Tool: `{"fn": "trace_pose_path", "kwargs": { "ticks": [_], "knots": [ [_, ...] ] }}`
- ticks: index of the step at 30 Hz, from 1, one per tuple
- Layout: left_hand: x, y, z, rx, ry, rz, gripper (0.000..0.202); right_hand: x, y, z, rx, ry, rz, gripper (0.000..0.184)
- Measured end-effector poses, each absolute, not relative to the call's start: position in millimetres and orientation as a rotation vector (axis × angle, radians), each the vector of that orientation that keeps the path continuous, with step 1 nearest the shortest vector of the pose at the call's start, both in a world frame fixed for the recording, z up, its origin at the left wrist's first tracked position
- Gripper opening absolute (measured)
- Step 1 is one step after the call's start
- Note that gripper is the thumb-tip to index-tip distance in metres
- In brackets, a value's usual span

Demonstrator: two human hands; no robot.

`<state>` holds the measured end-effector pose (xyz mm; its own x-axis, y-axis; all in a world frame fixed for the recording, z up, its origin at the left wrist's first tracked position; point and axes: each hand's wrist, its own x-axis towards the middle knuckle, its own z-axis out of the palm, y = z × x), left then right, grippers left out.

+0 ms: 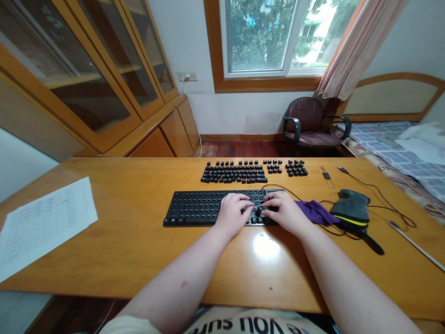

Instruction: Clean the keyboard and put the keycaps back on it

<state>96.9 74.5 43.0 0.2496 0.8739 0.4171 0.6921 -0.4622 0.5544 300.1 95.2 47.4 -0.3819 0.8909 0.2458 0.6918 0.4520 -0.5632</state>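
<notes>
A black keyboard [194,208] lies on the wooden desk; most of its keys show bare switches, with a few caps at the lower left corner and lower right part. Over its right part, my left hand [234,211] is closed, thumb and forefinger drawn together; what they hold is hidden. My right hand [285,209] faces it, thumb and fingers bent about a small black keycap [259,211]. Behind the keyboard, loose black keycaps [232,174] are laid out in rows, with more groups of keycaps [296,168] to the right.
Right of the keyboard lie a purple cloth [314,211], a grey and black pouch [351,208], a cable [378,188], a small black piece with wire loops [326,176] and a white stick [417,246]. Papers [48,222] rest at the left. Beyond the desk stands a chair [308,120].
</notes>
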Motion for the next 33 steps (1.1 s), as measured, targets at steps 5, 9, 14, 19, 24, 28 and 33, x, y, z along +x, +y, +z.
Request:
{"fn": "trace_pose_path", "kwargs": {
  "ticks": [5, 9, 14, 19, 24, 28, 33],
  "knots": [
    [98, 76, 41, 2.34, 1.47, 0.908, 0.011, 296, 94, 42, -1.36, -2.278, 0.437, 0.011],
    [101, 75, 37, 2.352, 1.461, 0.848, 0.014, 293, 93, 43, -1.407, -2.288, 0.441, 0.009],
    [104, 76, 33, 2.337, 1.476, 0.8, 0.013, 293, 93, 44, -1.436, -2.312, 0.424, 0.007],
    [106, 77, 33, 2.329, 1.489, 0.784, 0.013, 294, 93, 44, -1.462, -2.318, 0.413, 0.008],
    [107, 77, 33, 2.333, 1.485, 0.786, 0.013, 293, 93, 46, -1.494, -2.337, 0.408, 0.009],
    [106, 78, 32, 2.343, 1.474, 0.786, 0.013, 293, 94, 47, -1.51, -2.353, 0.403, 0.01],
    [106, 78, 30, 2.354, 1.45, 0.81, 0.013, 295, 93, 52, -1.471, -2.401, 0.418, 0.01]
  ]
}}
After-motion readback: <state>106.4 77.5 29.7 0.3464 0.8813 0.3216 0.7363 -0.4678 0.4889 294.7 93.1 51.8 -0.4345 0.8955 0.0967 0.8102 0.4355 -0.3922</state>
